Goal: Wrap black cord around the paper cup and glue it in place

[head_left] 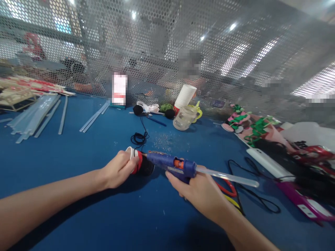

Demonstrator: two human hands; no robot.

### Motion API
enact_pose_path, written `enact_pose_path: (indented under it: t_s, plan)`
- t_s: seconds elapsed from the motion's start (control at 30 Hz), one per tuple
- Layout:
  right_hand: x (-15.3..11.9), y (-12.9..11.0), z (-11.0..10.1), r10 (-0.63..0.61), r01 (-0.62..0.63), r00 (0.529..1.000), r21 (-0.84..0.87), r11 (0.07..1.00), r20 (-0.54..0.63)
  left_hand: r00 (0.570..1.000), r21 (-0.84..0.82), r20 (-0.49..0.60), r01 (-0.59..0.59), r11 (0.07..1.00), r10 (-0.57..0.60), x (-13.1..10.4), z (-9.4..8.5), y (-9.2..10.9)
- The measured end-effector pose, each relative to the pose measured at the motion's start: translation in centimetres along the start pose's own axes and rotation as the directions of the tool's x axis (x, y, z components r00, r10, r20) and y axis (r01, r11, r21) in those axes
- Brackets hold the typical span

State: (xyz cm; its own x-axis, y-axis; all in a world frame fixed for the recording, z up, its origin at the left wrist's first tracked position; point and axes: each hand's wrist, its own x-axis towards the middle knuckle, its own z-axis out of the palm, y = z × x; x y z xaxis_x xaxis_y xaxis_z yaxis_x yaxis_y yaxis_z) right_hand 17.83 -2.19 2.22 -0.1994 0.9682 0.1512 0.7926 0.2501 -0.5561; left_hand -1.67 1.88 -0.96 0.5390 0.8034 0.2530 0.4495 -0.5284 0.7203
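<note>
My left hand is closed on a paper cup lying on its side, its white rim toward the hand. The cup's side is red near the rim and wrapped in black yarn toward its base. In my right hand is a blue hot glue gun, with a clear glue stick jutting from its back. The gun's nozzle points left and meets or nearly meets the cup's side. Black yarn runs from the cup to a small black ball farther back.
Glue sticks lie at the left. A phone stands against the perforated metal screen. Stacked paper cups and a clear jar stand at the back. Right of my hand are scissors, a black cord and a purple-and-white power strip.
</note>
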Motion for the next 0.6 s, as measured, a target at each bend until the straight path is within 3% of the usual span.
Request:
enact_pose_path:
  t_s: [0.2, 0.37, 0.6]
  plan:
    - [0.53, -0.01, 0.13, 0.046, -0.047, 0.998, 0.027, 0.999, 0.047, 0.997, 0.031, 0.008, -0.074, 0.997, 0.074, -0.08, -0.09, 0.15]
    - [0.82, -0.25, -0.23, 0.046, -0.05, 0.992, 0.031, 0.998, 0.114, 0.998, 0.052, 0.017, -0.069, 0.996, 0.068, -0.16, -0.11, 0.05]
    - [0.49, -0.2, -0.38, -0.012, 0.011, 0.998, 0.011, 1.0, 0.057, 0.997, 0.04, 0.042, -0.064, 0.997, 0.062, -0.13, -0.29, 0.33]
